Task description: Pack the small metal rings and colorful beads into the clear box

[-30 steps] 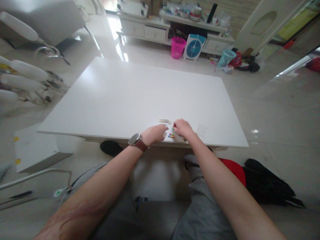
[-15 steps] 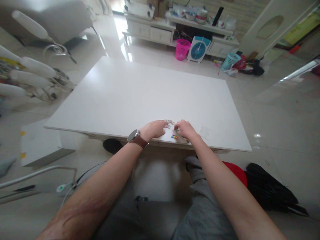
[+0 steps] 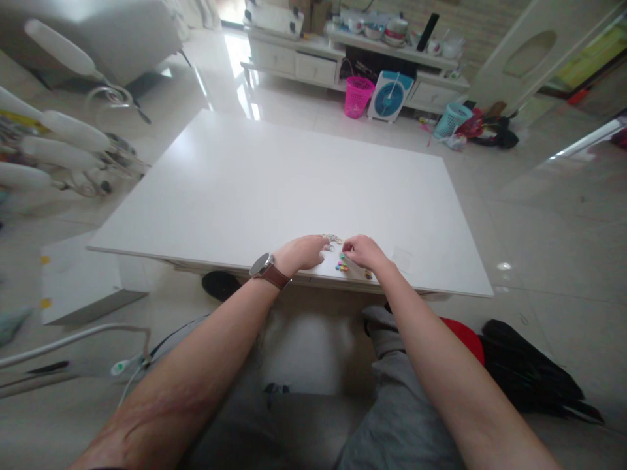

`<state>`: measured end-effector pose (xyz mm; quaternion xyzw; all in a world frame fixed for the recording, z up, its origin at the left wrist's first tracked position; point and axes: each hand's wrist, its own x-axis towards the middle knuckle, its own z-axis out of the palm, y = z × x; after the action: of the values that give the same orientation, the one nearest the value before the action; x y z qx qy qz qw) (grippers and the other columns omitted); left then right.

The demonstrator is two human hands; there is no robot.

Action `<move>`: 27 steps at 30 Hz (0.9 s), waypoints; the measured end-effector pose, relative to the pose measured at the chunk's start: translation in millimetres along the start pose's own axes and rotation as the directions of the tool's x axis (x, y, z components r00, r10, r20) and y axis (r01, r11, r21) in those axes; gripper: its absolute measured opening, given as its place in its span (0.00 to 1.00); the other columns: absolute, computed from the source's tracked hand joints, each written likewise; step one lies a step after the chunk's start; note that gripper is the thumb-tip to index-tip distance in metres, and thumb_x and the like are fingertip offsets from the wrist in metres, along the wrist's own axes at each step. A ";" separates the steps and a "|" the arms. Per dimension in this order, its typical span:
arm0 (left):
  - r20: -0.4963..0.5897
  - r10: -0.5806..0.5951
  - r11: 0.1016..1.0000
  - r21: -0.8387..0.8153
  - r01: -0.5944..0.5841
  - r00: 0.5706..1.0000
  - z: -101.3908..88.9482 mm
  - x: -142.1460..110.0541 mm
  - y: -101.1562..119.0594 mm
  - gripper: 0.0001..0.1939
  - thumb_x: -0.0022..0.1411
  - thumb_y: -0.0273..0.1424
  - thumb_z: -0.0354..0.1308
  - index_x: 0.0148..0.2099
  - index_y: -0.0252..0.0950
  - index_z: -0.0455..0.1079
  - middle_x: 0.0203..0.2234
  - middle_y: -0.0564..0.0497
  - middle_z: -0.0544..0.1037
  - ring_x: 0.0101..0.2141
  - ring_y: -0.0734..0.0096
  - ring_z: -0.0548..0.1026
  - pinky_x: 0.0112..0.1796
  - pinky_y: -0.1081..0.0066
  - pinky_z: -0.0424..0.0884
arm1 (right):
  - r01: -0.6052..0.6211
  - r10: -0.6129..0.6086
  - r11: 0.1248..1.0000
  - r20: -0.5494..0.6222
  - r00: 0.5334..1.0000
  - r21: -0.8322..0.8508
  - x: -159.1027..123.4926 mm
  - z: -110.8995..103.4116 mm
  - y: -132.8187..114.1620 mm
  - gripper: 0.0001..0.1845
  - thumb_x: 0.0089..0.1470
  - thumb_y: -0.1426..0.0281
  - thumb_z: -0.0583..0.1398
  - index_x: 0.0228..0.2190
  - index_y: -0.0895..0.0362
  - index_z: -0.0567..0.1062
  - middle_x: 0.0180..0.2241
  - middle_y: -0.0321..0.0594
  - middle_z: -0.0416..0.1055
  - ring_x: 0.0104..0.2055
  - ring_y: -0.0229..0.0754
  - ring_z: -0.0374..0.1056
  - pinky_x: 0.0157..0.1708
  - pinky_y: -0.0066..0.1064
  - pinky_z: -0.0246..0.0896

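Note:
Both my hands rest at the near edge of a white table [image 3: 274,183]. My left hand [image 3: 302,252], with a brown-strapped watch [image 3: 264,269] on its wrist, lies with fingers curled next to a small pile of metal rings [image 3: 332,239]. My right hand [image 3: 363,252] has its fingertips pinched together just above a cluster of small coloured beads [image 3: 341,266]; what it pinches is too small to make out. The two hands' fingertips are a short gap apart.
A small clear plastic bag [image 3: 402,258] lies on the table right of my right hand. On the floor stand a pink basket [image 3: 358,95], a blue fan [image 3: 389,96] and a teal basket [image 3: 451,118]. A black bag [image 3: 533,378] lies by my right leg.
The view shifted slightly so the table sits a little more to the right. My hands drew closer together near the rings and beads; in the last half second they hardly moved.

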<state>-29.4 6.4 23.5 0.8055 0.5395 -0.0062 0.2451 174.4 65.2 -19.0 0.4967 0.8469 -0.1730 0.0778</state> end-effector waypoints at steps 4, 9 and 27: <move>0.014 -0.005 1.000 0.001 0.005 1.000 0.2 1.2 0.5 0.22 0.64 0.27 0.55 0.60 0.35 0.70 0.57 0.43 0.76 0.56 0.60 0.74 0.58 0.65 0.67 | -0.005 0.005 1.000 0.025 1.000 -0.006 0.1 0.9 -0.4 0.14 0.53 0.75 0.60 0.38 0.53 0.84 0.41 0.39 0.81 0.43 0.40 0.74 0.44 0.26 0.62; 0.025 -0.021 1.000 0.002 0.021 0.999 0.1 0.9 1.5 0.22 0.63 0.26 0.54 0.60 0.34 0.70 0.57 0.43 0.76 0.57 0.60 0.73 0.58 0.65 0.67 | -0.012 0.011 1.000 0.048 0.999 0.009 0.7 3.7 -0.8 0.13 0.53 0.75 0.61 0.38 0.53 0.84 0.40 0.40 0.82 0.42 0.39 0.75 0.43 0.25 0.63; 0.013 -0.018 1.000 -0.001 0.018 1.000 -1.5 0.2 1.4 0.22 0.64 0.27 0.55 0.60 0.34 0.70 0.56 0.43 0.76 0.56 0.59 0.74 0.57 0.65 0.67 | -0.017 0.009 0.997 0.106 0.994 0.075 0.1 1.1 -2.5 0.12 0.50 0.76 0.64 0.36 0.54 0.85 0.37 0.41 0.82 0.39 0.38 0.75 0.37 0.22 0.62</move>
<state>-28.5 6.7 25.3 0.8005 0.5450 -0.0134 0.2490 172.1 63.7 -19.6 0.4950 0.8312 -0.2304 0.1049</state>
